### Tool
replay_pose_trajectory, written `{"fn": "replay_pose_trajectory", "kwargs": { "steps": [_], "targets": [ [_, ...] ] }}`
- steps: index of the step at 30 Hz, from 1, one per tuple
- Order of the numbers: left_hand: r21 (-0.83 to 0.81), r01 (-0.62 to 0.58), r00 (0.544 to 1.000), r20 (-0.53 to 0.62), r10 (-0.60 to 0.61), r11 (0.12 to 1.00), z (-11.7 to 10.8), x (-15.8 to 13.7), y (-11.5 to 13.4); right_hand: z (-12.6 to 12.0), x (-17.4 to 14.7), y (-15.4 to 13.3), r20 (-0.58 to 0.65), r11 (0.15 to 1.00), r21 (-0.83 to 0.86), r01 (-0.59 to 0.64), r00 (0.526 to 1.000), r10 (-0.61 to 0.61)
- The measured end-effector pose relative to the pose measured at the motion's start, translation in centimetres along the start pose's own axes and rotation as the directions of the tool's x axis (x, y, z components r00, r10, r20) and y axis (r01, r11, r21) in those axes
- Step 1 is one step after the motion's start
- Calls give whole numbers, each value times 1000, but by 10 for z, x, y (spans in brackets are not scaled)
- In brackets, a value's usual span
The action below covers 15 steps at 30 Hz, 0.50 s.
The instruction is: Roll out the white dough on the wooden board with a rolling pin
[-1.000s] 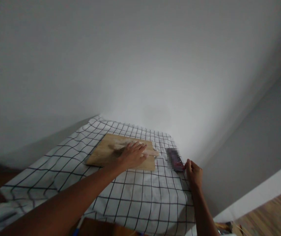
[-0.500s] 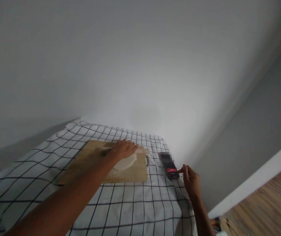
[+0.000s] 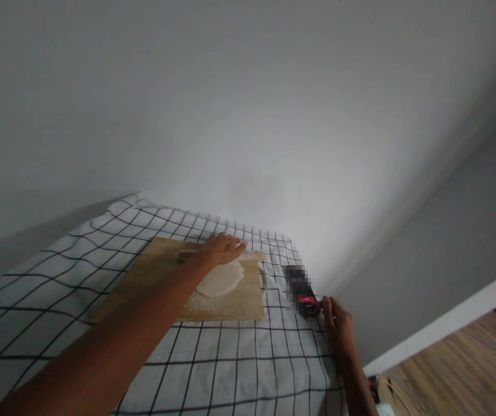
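My left hand [image 3: 222,248] lies across a wooden rolling pin [image 3: 256,255], palm down with the fingers stretched out flat. Under and in front of it is a thin, pale, rolled-out sheet of dough [image 3: 222,280], partly hidden by my forearm. The dough rests on a floured wooden board [image 3: 234,310]. To the right, my right hand [image 3: 338,320] has its fingers curled closed, and its fingertips reach the near edge of a dark phone-like device [image 3: 308,306] with a red band. Most of that device is pixelated. What the fingers hold, if anything, is hidden.
A white cloth with a black grid [image 3: 226,370] covers the table. A grey-white wall [image 3: 256,115] rises behind it. Wooden flooring [image 3: 456,358] and some small items [image 3: 387,393] show at the lower right.
The left hand and rolling pin have moved slightly away from me, and more dough shows. The right fingertips are now closer to the device's edge. The view has shifted slightly.
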<state>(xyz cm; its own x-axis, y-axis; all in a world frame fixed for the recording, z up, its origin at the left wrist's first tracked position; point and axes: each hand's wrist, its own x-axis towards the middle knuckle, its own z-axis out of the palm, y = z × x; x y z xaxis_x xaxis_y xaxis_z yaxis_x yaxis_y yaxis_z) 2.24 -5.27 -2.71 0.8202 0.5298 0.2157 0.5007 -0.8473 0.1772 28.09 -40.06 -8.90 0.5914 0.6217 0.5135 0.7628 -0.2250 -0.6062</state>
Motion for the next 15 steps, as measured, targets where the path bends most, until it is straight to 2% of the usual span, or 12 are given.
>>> {"fn": "replay_pose_trajectory", "kwargs": {
  "steps": [5,11,15],
  "targets": [
    [71,-74,997,-31,77,995,-7,-30,25,1,12,4,37,997,62,-35,999,33],
    [68,59,989,-138,-49,996,-2,-67,63,9,30,-1,-78,995,74,-68,994,74],
    [58,-15,985,-170,25,998,6,-110,81,19,29,-2,-134,992,97,-80,987,93]
  ]
}}
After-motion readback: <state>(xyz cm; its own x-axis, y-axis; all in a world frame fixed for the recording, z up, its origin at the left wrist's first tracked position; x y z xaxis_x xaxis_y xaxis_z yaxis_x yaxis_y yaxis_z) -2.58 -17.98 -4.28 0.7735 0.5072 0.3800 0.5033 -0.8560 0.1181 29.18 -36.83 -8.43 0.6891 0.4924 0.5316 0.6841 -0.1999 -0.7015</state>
